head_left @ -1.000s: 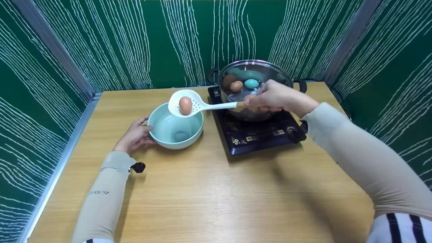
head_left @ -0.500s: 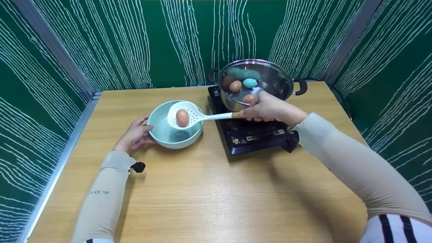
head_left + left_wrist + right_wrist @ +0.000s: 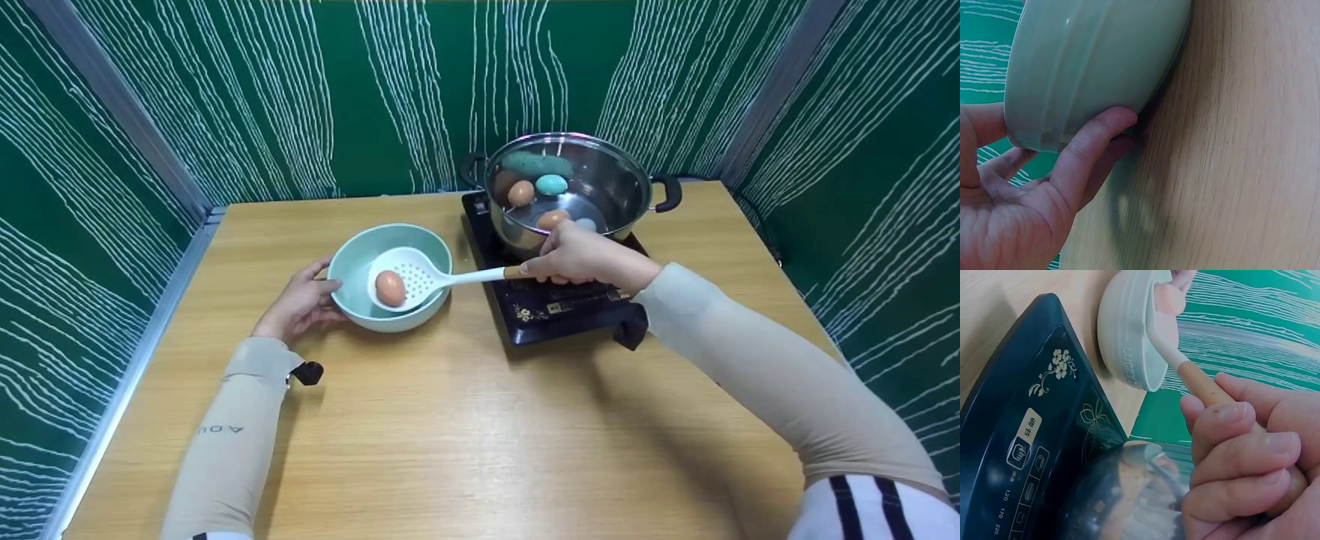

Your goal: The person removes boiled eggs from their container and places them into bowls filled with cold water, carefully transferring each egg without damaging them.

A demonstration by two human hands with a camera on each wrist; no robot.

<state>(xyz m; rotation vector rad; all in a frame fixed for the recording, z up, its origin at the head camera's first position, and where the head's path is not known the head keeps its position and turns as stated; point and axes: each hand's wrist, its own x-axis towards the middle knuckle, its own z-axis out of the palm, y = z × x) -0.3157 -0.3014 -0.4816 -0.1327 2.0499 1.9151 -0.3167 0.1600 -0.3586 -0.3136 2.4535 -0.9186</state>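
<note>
My right hand [image 3: 574, 256] grips the wooden handle of a white slotted spoon [image 3: 420, 279], fingers curled round it in the right wrist view. A brown egg [image 3: 390, 288] lies in the spoon's perforated head, which is inside the mouth of a pale green bowl [image 3: 356, 259]. At the bowl's left side, my left hand [image 3: 300, 301] holds the wall, thumb at the rim and fingers against the outside, as the left wrist view shows. A steel pot [image 3: 622, 202] holds two brown eggs [image 3: 521, 193], a turquoise egg [image 3: 551, 184], a pale blue egg [image 3: 586, 224] and a green cucumber-like thing [image 3: 536, 163].
The pot stands on a black induction cooker [image 3: 547, 311] to the right of the bowl, its black side handles [image 3: 666, 193] sticking out. Green walls [image 3: 405, 90] with white streaks enclose the wooden table [image 3: 450, 420] at the back and sides.
My right hand has moved left and toward me, lowering the spoon with the egg from above the bowl's far rim into its mouth. The left hand and bowl have stayed put.
</note>
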